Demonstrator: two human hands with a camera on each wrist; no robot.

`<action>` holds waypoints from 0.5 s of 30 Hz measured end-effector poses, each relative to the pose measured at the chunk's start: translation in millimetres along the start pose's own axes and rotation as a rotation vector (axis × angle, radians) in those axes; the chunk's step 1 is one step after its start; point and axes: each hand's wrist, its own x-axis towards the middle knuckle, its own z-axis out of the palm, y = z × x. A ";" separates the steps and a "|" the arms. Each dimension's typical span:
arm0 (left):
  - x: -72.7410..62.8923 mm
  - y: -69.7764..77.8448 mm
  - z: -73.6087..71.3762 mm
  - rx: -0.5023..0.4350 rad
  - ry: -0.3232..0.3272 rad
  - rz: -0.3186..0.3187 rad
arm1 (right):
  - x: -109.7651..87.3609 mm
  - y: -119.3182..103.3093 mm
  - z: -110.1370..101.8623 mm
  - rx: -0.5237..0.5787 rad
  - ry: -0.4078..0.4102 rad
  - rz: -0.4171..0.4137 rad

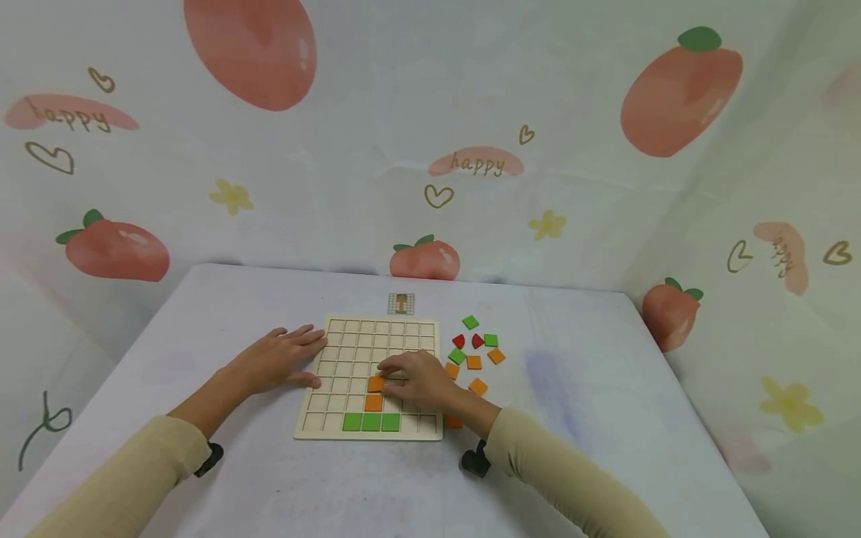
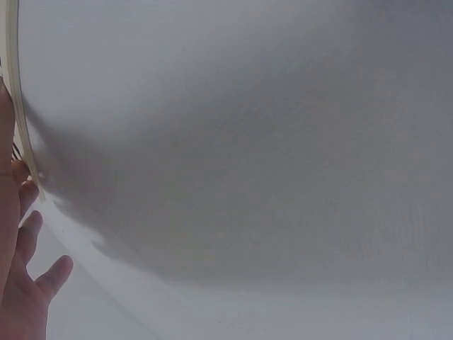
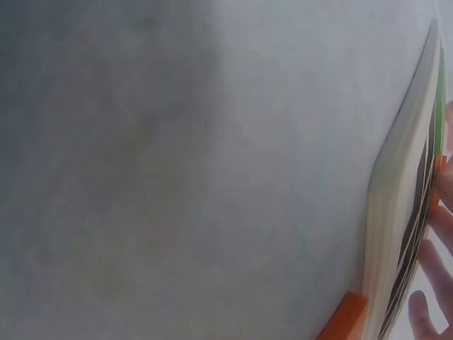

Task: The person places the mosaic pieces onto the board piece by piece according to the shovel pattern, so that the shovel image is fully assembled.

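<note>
A pale wooden grid board (image 1: 343, 368) lies flat on the table. Three green square tiles (image 1: 371, 422) form a row in its lowest line of cells. Above the middle one sits an orange square tile (image 1: 373, 403). One cell higher is another orange tile (image 1: 376, 384), with the thumb and forefinger of my right hand (image 1: 420, 379) at its edges, seemingly pinching it. My left hand (image 1: 285, 360), fingers extended and thumb spread, rests against the board's left edge. In the left wrist view, part of the left hand (image 2: 25, 283) shows beside the board's rim.
Loose orange tiles (image 1: 474, 362), green tiles (image 1: 470, 322) and two red pieces (image 1: 459, 341) lie right of the board. One orange tile (image 1: 454, 422) is partly hidden by my right wrist. Behind the board lies a small picture card (image 1: 401, 303). A printed cloth backdrop (image 1: 350, 224) stands beyond the table.
</note>
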 end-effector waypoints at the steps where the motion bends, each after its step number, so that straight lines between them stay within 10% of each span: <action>1: 0.0 0.3 -0.5 0.000 0.000 0.002 | 0.0 -0.4 0.7 -0.002 -0.002 0.005; 15: -0.4 -1.5 1.9 0.013 0.017 0.015 | -0.4 -2.4 1.1 -0.047 -0.013 0.001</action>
